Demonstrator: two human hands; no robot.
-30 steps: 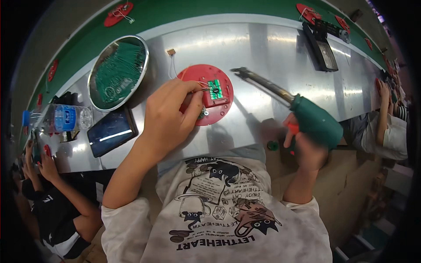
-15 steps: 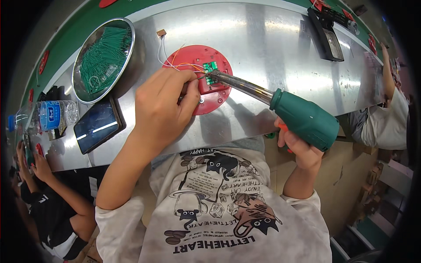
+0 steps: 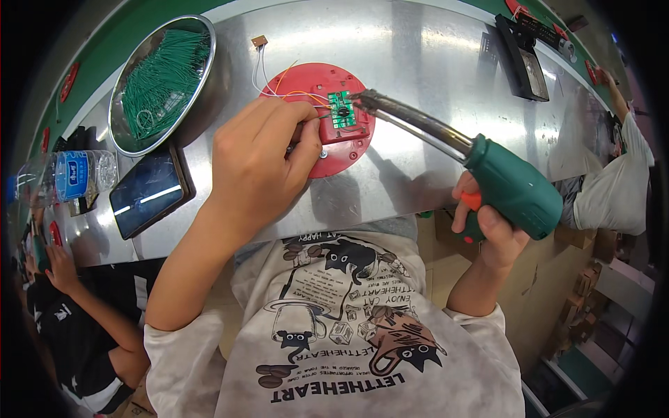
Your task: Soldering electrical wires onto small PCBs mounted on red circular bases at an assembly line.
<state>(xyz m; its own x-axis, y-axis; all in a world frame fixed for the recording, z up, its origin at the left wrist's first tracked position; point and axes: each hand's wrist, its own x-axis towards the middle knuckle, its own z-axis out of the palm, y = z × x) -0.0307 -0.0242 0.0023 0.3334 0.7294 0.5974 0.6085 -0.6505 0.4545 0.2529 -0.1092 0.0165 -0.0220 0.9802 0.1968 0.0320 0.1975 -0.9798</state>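
A green circuit board lies on a round red plastic base on the metal table. White, orange and yellow wires run to the board from the left. My left hand is closed in a pinch beside the board, with a thin dark wire reaching from its fingertips to the board's edge. In my right hand is a green soldering gun, fingers wrapped round its handle. Its dark tip hangs above the base's right part, just right of the board.
A steel bowl of green wires stands at left, near a dark phone or tablet and a water bottle. A brown component sits beyond the base. A black holder is far right. Co-workers sit on both sides.
The soldering gun in my right hand has moved right, its tip coming off the board. My left hand stays in its pinch beside the board.
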